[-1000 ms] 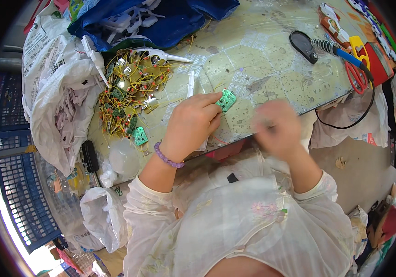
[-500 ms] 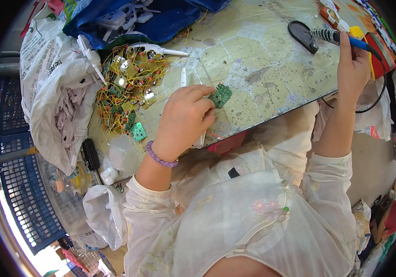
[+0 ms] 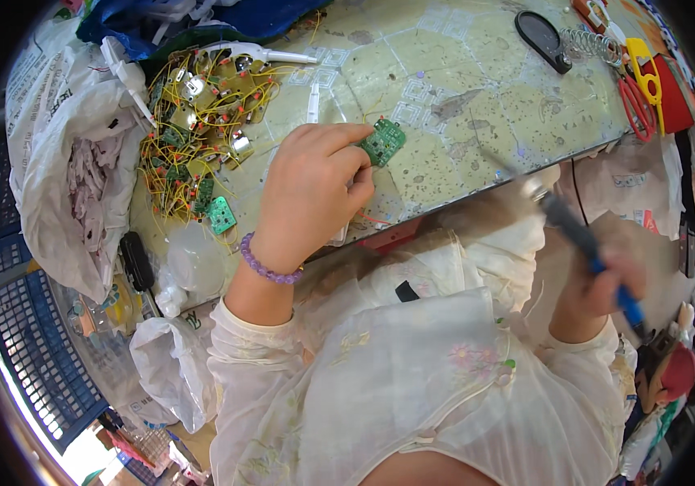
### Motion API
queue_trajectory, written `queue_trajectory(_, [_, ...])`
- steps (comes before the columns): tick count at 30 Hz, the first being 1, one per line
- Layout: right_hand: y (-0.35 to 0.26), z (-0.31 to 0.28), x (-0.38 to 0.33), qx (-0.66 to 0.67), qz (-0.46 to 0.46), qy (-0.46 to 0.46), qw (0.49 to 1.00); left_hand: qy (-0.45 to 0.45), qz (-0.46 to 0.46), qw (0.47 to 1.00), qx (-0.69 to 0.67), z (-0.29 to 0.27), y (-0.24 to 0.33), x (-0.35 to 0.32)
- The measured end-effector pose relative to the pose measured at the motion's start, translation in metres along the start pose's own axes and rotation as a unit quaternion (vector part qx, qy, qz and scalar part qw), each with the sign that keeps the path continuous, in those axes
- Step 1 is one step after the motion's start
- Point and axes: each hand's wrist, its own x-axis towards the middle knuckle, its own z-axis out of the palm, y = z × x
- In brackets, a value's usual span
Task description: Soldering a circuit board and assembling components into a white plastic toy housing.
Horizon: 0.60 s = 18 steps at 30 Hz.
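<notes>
My left hand (image 3: 315, 182) is closed on the edge of a small green circuit board (image 3: 385, 142) over the table. A red wire end (image 3: 375, 219) shows just below that hand. My right hand (image 3: 607, 283), a little blurred, grips a soldering iron (image 3: 570, 227) with a blue handle, off the table's near edge at the right. Its thin tip points up and left toward the board, some way apart from it. Left of my left hand lies a heap of wired circuit boards (image 3: 202, 121) with yellow wires, and a single green board (image 3: 220, 215) at its near side.
At the far right are a coiled soldering iron stand (image 3: 590, 44), red-handled scissors (image 3: 636, 109) and a yellow tool (image 3: 645, 71). A white sack (image 3: 64, 186) and a blue bag (image 3: 234, 24) border the heap. A blue plastic crate (image 3: 44, 356) stands at the left.
My right hand has taken the soldering iron out of the coiled stand and brought it down toward me, past the table edge. My left hand keeps its hold on the circuit board.
</notes>
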Motion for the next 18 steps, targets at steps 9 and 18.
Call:
queue_trajectory(9, [-0.001,0.048,0.002,0.01,-0.088,-0.142,0.986,0.002,0.01,1.0,0.004,0.002,0.001,0.001])
queue_trajectory(18, [0.006,0.063,0.005,0.03,-0.112,-0.156,0.981,-0.001,-0.002,1.0,0.019,0.002,0.002,-0.003])
